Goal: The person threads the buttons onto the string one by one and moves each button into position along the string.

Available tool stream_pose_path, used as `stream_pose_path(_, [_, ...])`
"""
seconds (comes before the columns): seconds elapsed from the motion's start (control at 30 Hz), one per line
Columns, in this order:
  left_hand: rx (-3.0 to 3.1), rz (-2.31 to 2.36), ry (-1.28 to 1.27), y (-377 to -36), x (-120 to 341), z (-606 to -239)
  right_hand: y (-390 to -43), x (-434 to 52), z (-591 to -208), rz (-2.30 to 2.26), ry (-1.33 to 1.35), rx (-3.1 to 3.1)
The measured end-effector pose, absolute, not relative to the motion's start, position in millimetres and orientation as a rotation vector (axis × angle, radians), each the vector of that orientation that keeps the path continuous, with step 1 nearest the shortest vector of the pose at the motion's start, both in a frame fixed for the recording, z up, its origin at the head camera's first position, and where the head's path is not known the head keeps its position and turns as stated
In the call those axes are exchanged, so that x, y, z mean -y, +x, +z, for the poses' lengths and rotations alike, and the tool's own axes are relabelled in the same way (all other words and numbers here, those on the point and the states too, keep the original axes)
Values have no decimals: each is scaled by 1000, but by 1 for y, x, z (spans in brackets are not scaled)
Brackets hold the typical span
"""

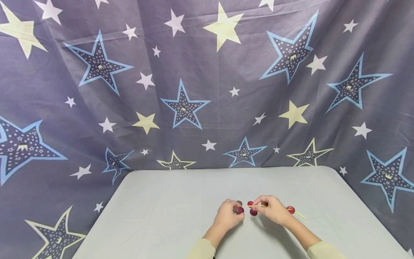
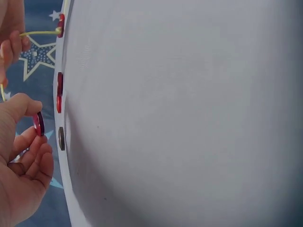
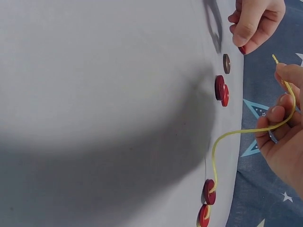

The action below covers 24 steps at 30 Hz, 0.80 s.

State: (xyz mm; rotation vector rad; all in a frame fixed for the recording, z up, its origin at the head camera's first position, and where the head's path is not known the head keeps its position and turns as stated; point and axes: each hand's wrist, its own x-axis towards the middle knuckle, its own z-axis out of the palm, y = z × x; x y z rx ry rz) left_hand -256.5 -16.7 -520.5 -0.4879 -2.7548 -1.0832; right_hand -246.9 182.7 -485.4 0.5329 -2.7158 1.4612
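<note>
My left hand (image 1: 225, 216) pinches a dark red button (image 2: 39, 124) between thumb and fingers, holding it on edge above the table. Facing it, my right hand (image 1: 274, 209) grips a yellow string (image 3: 236, 132) near its end, and the tip (image 3: 274, 58) sticks out past the fingertips. From that hand the string runs down to a dark red button (image 3: 209, 187) and a brighter red button (image 3: 203, 217) strung on it. Between the hands lie a loose dark red button (image 3: 219, 87) and a red one (image 3: 226, 96). A brownish-grey button (image 3: 227, 64) is near the left hand.
A pale grey-white table (image 1: 155, 216) with rounded back corners carries all the buttons. Behind and beside it hangs a dark star-patterned cloth (image 1: 200, 72). The string's far end (image 1: 301, 215) trails on the table to the right.
</note>
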Motion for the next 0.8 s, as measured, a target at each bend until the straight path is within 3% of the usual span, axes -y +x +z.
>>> stream_pose_path(0.8, [2630, -1192, -527, -254, 24, -520, -248, -181, -484, 1479, 548, 2684])
